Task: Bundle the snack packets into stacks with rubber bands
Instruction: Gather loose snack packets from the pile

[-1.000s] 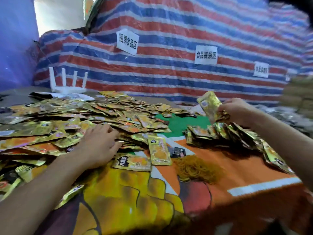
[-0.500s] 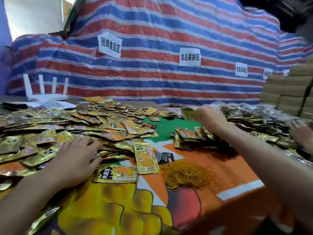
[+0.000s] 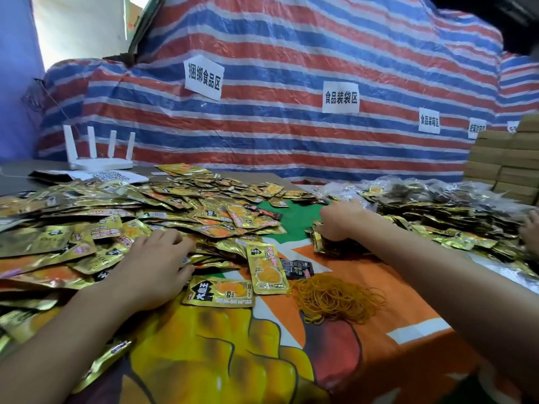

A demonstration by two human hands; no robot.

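Note:
A wide heap of loose gold and orange snack packets (image 3: 122, 217) covers the left half of the table. My left hand (image 3: 154, 269) lies on the near edge of that heap, fingers slightly bent over the packets. My right hand (image 3: 339, 220) reaches forward and grips a small stack of packets (image 3: 326, 243) standing on edge on the cloth. A tangle of yellow rubber bands (image 3: 335, 298) lies between my arms. Two single packets (image 3: 267, 268) (image 3: 221, 293) lie flat just left of the bands.
More packets and clear bags (image 3: 437, 211) pile up at the right, where another person's hand (image 3: 530, 228) shows at the edge. A white router (image 3: 99, 161) stands at the back left. Cardboard boxes (image 3: 507, 164) are stacked far right. A striped tarp (image 3: 291, 118) with paper labels hangs behind.
My right hand, which held a packet up a second ago, has come down onto the small stack. My left hand has stayed on the heap's edge. The camera has shifted.

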